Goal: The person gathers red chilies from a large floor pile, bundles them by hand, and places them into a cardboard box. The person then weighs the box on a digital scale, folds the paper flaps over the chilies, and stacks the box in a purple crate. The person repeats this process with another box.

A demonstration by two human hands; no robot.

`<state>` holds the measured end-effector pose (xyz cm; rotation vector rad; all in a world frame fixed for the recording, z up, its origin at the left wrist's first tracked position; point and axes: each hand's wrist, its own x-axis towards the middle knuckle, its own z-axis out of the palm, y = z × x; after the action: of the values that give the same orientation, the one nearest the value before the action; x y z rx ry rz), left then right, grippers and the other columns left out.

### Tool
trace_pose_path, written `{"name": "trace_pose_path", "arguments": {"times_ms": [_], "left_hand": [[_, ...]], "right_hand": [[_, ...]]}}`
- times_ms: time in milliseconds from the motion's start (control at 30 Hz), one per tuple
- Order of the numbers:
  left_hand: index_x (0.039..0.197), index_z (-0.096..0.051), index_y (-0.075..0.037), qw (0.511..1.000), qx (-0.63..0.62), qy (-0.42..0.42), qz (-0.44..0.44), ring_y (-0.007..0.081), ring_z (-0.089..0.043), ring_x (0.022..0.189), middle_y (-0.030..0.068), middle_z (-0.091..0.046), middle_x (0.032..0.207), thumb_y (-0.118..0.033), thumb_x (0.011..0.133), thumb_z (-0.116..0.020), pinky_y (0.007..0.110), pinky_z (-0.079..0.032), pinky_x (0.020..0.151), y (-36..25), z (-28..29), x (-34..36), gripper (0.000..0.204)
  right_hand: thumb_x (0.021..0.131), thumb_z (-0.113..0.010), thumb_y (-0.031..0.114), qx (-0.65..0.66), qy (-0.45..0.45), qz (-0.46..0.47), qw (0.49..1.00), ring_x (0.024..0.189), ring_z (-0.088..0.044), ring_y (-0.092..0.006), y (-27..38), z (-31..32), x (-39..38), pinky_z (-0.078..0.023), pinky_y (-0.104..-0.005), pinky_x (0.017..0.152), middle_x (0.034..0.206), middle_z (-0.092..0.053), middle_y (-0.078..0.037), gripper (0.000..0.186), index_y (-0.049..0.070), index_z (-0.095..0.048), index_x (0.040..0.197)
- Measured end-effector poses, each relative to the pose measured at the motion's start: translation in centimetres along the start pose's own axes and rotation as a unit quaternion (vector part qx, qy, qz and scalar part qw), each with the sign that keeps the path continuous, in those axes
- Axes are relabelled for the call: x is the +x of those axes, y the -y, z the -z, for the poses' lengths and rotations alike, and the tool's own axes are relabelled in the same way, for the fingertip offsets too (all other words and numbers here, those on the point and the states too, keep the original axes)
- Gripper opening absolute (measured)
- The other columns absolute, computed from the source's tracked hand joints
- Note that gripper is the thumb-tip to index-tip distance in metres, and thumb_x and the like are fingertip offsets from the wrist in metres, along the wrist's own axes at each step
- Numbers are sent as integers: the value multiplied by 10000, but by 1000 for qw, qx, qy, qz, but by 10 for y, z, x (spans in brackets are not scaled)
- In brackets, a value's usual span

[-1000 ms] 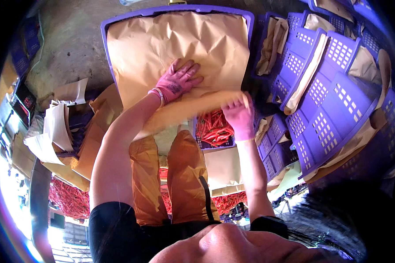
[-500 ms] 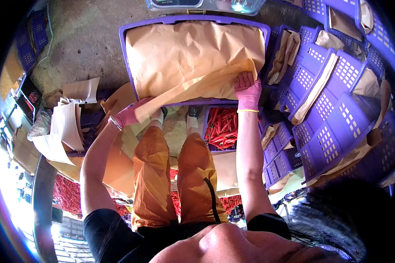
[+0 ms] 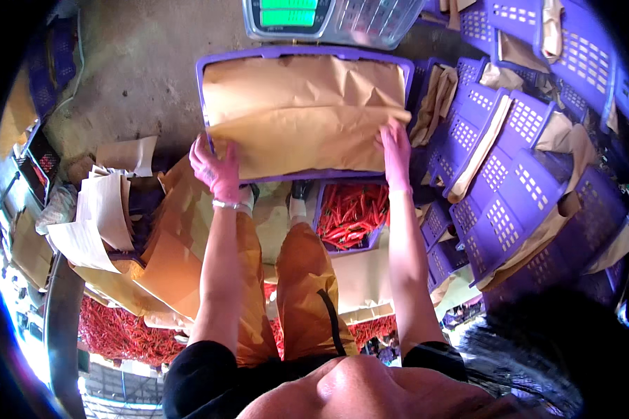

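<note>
A purple crate (image 3: 302, 53) is topped with brown kraft paper (image 3: 286, 91), its front flap now lying across the top with a crease along it. My left hand (image 3: 215, 167), in a pink glove, has its fingers curled over the crate's left side at the paper's edge. My right hand (image 3: 393, 157), also pink-gloved, grips the paper at the right end, fingers bent. Just below the crate, beside my legs, sits a smaller crate of red chillies (image 3: 349, 213).
A scale with a green display (image 3: 286, 15) stands beyond the crate. Purple perforated crates (image 3: 510, 181) with paper are piled at the right. Loose paper sheets (image 3: 94, 209) lie at the left, with heaps of red chillies (image 3: 119, 328) lower down.
The paper flap, earlier lifted and moving, now lies down over the top. My left hand has moved up to the crate's left side; more of the scale shows.
</note>
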<state>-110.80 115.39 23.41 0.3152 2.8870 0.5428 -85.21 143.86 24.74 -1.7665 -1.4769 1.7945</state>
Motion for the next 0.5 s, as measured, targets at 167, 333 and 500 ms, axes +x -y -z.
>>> {"name": "trace_pose_path", "arguments": {"times_ms": [167,333,500], "left_hand": [[1454,-347,-3,968,13,59,-243,414,-406,1323,211,-422,1440,-370,710,-789,541,-317,1097,34,62,15,940],[1484,-297,-28,899,146,125,-393,403,-313,1406,189,-343,1509,-275,580,-806,572,-217,1156,53,96,41,1067],[1478,-331,-66,856,93,242,-447,402,-297,1415,195,-333,1519,-420,522,-830,592,-184,1165,63,113,57,1135]], "right_hand": [[850,-701,4,-29,-33,65,997,1133,-539,-195,8,61,-56,-508,-317,893,1349,-468,-127,721,66,-345,1474],[756,-790,75,-174,-56,56,982,1386,-326,-297,1,81,-73,-300,-456,1138,1534,-251,-141,968,81,-213,1532],[733,-797,70,-188,-11,60,980,1438,-253,-270,-7,87,-70,-212,-473,1177,1580,-212,-125,1013,75,-187,1542]]}}
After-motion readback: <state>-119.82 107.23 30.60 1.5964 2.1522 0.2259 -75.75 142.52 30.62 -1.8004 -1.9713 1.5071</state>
